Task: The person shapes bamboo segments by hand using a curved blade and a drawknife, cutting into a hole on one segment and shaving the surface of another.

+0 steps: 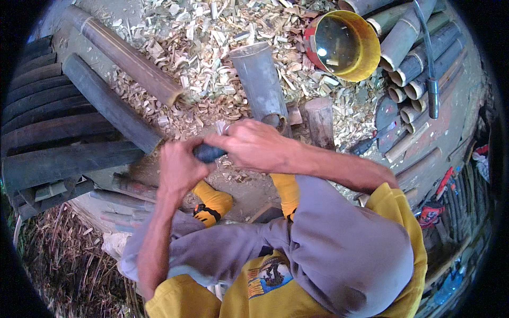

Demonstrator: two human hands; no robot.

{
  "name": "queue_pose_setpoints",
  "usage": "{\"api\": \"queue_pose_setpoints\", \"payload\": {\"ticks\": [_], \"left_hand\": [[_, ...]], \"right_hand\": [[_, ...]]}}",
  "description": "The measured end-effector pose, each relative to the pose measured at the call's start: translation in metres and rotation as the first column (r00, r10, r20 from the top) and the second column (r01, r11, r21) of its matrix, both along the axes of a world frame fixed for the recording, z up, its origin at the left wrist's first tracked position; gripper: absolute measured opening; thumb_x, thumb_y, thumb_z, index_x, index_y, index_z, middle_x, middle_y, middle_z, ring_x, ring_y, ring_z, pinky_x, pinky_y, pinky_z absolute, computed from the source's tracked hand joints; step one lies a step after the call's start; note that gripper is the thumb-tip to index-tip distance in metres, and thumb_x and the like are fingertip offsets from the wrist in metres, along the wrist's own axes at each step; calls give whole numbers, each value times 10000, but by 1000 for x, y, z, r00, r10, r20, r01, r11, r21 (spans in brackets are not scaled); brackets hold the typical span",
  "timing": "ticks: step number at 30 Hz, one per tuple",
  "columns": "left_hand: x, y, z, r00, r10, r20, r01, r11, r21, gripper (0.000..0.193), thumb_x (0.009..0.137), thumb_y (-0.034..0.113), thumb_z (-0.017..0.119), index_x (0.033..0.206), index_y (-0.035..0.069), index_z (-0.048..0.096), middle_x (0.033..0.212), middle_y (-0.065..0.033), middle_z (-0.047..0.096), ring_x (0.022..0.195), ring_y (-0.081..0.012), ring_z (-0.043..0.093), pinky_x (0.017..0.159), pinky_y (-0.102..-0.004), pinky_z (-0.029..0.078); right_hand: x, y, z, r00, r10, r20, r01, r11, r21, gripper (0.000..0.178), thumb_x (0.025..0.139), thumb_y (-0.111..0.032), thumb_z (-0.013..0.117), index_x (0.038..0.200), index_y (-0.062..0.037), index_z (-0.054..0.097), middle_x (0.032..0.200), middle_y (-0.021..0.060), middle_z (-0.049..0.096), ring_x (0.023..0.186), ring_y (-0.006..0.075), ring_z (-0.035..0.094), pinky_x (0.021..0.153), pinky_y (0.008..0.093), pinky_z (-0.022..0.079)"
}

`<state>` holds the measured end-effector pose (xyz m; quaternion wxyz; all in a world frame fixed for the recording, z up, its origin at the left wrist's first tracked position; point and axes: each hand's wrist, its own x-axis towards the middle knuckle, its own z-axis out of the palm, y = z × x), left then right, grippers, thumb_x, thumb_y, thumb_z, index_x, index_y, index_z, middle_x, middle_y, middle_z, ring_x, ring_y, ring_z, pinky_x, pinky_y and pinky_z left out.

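Note:
My left hand is closed around a short, dark, rounded piece, perhaps a handle; its kind does not show. My right hand meets it from the other side, fingers curled, index finger reaching across to the left hand. A small pale bit shows by the right fingers; I cannot tell what it is. Just beyond my hands, a grey bamboo section lies with its near end at a wooden block. A short wooden stump stands to its right.
Pale wood shavings cover the ground ahead. A yellow and red bucket holds dark liquid. Bamboo tubes and a curved metal tool lie at right. Long bamboo pieces and a dark stack fill the left.

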<state>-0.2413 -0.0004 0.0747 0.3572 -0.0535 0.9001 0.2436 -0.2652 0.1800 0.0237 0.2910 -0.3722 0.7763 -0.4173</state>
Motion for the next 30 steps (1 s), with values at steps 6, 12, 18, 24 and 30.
{"api": "queue_pose_setpoints", "payload": {"ticks": [6, 12, 18, 24, 30], "left_hand": [[63, 23, -17, 943, 332, 8, -331, 937, 111, 295, 544, 165, 730, 829, 99, 684, 670, -116, 656, 587, -293, 638, 596, -384, 516], [-32, 7, 2, 951, -280, -133, 271, 959, -78, 244, 542, 170, 709, 771, 93, 670, 671, -113, 644, 605, -271, 640, 570, -392, 512], [-128, 24, -8, 434, -890, -139, 883, 451, -132, 152, 565, 100, 652, 715, 88, 638, 628, -96, 628, 620, -253, 645, 585, -383, 526], [-38, -13, -41, 862, -384, 331, 366, 923, 119, 329, 544, 195, 709, 847, 70, 683, 697, -165, 647, 648, -321, 634, 689, -388, 523], [140, 46, -43, 874, 304, 378, -409, 881, 238, 390, 607, 152, 739, 924, -43, 621, 758, -48, 625, 704, -119, 551, 695, -330, 482]], "right_hand": [[7, -3, 8, 912, 389, 128, -408, 887, 215, 302, 713, -90, 560, 1012, -51, 553, 692, 159, 606, 685, 350, 629, 635, 438, 508], [4, 9, 0, 982, -177, 63, 179, 983, -31, 417, 692, -10, 574, 1103, -23, 504, 832, 200, 586, 827, 365, 602, 724, 436, 486], [13, -18, -6, 681, -702, 206, 730, 671, -129, 461, 705, 17, 577, 1133, -14, 408, 884, 255, 530, 791, 439, 559, 687, 492, 449], [10, 1, -6, 879, -78, 471, 7, 988, 152, 346, 751, -65, 563, 1073, -52, 435, 741, 219, 583, 689, 414, 602, 603, 493, 482], [42, 20, -11, 820, 500, 278, -540, 838, 84, 324, 773, -143, 526, 1088, -72, 503, 684, 138, 612, 667, 368, 629, 542, 468, 501]]}}
